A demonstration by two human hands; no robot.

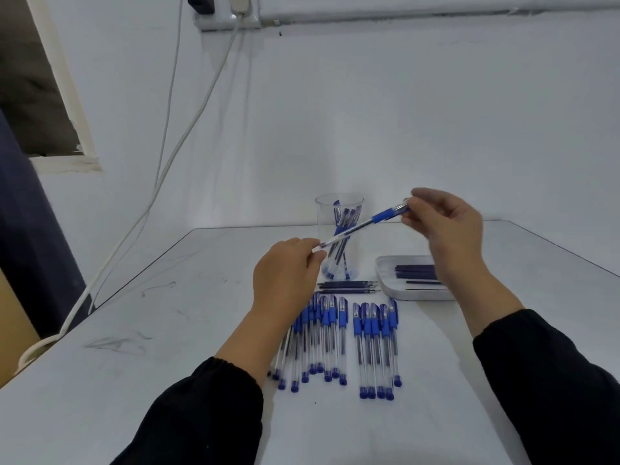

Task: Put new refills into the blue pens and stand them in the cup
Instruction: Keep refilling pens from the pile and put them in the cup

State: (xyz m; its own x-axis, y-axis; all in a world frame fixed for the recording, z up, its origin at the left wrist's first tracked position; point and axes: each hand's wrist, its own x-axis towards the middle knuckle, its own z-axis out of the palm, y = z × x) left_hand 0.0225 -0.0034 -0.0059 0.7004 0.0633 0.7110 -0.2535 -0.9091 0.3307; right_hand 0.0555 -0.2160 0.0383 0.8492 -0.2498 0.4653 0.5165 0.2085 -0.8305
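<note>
Blue pens (339, 340) are lying capped in two rows on the near part of a white table (141, 330), the left row partly hidden behind the person's left forearm. Beyond them three loose refills (349, 286) are lying side by side, just left of a white tray (380, 263) holding more dark refills. A clear cup (339, 209) is standing behind, with several pens leaning inside it. In front of the cup, one pen (364, 224) is being held slanting in the air: the left hand (288, 273) is pinching its clear lower end, the right hand (446, 226) is pinching the upper end beside the blue grip. White cables (188, 129) are hanging down the wall at left.
</note>
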